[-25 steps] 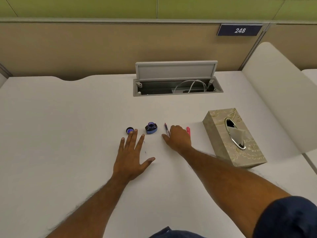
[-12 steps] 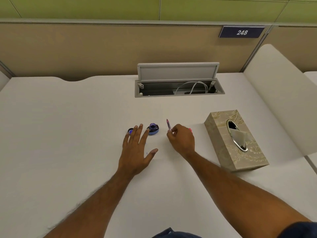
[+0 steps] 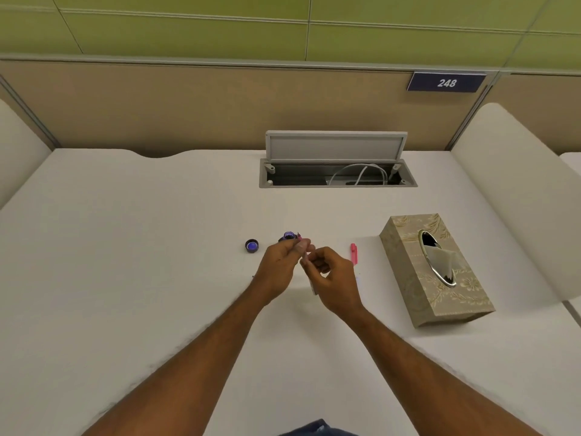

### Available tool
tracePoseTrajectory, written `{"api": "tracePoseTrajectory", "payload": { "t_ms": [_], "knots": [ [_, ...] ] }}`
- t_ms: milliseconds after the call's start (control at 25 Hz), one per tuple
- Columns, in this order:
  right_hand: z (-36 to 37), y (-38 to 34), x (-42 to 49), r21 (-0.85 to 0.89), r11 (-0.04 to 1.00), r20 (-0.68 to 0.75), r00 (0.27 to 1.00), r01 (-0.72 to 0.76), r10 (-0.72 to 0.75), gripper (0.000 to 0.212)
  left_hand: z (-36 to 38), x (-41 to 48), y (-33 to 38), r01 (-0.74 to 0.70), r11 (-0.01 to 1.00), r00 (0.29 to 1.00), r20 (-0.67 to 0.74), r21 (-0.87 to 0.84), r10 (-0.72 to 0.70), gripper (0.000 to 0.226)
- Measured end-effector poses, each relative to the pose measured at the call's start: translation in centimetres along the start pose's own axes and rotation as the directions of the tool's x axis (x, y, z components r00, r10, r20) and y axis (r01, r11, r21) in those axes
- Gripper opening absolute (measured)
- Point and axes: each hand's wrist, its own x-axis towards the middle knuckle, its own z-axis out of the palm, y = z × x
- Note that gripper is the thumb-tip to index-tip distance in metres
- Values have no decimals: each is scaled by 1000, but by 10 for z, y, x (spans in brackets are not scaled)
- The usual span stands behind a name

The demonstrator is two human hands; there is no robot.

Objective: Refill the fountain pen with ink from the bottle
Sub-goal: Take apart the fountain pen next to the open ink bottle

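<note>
Both hands hold the thin pink fountain pen (image 3: 305,254) above the white desk. My left hand (image 3: 283,265) pinches its front end, whose tip pokes out beside the ink bottle. My right hand (image 3: 333,278) grips the rear part, mostly hidden by fingers. The small open ink bottle (image 3: 288,236) with blue-violet ink stands just beyond my left fingers, partly covered by them. Its dark cap (image 3: 251,246) lies upturned to the left of the bottle. The pink pen cap (image 3: 353,253) lies on the desk to the right of my right hand.
A beige patterned tissue box (image 3: 440,297) stands at the right. At the back an open cable hatch (image 3: 338,176) with a raised lid holds white cables. Padded dividers flank the white desk (image 3: 141,262) on both sides.
My right hand lifted the pen off the desk and drew back toward me. My left hand rose from flat on the desk and took hold of the pen's front end.
</note>
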Motion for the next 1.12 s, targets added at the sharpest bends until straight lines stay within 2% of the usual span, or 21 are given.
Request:
{"api": "tracePoseTrajectory", "payload": {
  "t_ms": [160,240,320,400,440,640,800,920,1080,1120],
  "knots": [
    [-2,-3,-6,-25,1000,17,1000,-7,8,14,2,-4,4,16,1000,1000,-9,0,-16,31],
    [-5,-7,-7,36,997,70,996,-63,60,16,1,-6,4,6,1000,1000,5,-22,-6,32],
    [-8,-11,-9,206,959,237,961,-194,143,24,0,-8,4,1,997,1000,14,-72,0,33],
    [-9,-15,-12,364,846,393,888,-390,240,40,0,-10,4,-8,996,1000,17,-88,10,33],
    [-10,-16,-13,407,794,420,865,-451,275,45,0,-12,5,-16,996,1000,20,-90,18,33],
    [-10,-19,-17,525,679,357,857,-514,372,36,4,-15,6,-43,996,999,-3,-73,43,33],
    [-8,-21,-20,595,620,338,859,-511,384,32,6,-16,7,-51,997,998,-24,-56,50,33],
    [-7,-21,-20,607,642,285,882,-469,375,28,11,-18,14,-46,998,996,-78,-33,43,33],
    [-5,-19,-20,559,741,198,927,-373,318,12,11,-19,17,-45,999,995,-91,-16,43,31],
    [-5,-20,-20,560,742,198,929,-369,313,16,11,-19,17,-42,999,995,-91,-23,40,31]
  ]
}}
